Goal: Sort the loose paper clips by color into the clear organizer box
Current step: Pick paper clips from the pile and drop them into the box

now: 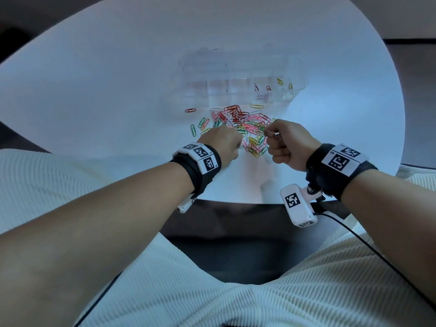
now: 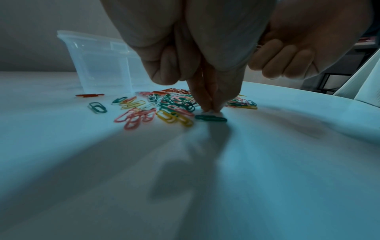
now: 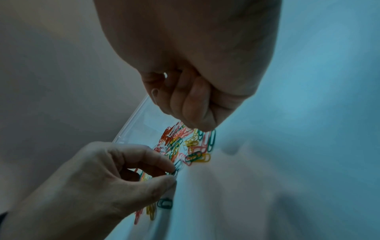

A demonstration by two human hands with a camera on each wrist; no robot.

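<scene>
A heap of coloured paper clips (image 1: 240,123) lies on the white table just in front of the clear organizer box (image 1: 195,90). Over the heap's near left edge, my left hand (image 2: 211,110) reaches down to the table, thumb and forefinger pinching a pale clip (image 3: 176,169); a green clip (image 2: 210,118) lies just in front of the fingertips. My right hand (image 1: 273,135) hovers at the heap's near right edge, fingers curled, pinching a white clip (image 3: 154,95). The box's right compartments hold a few clips: yellow (image 1: 280,81), red (image 1: 268,88), pale (image 1: 263,97).
Stray clips lie left of the heap, among them a red one (image 1: 190,110) and a green one (image 2: 98,107). The round table's (image 1: 94,90) near edge runs just below my wrists, with my lap in ribbed white cloth under it. A black cable trails from the right wrist camera.
</scene>
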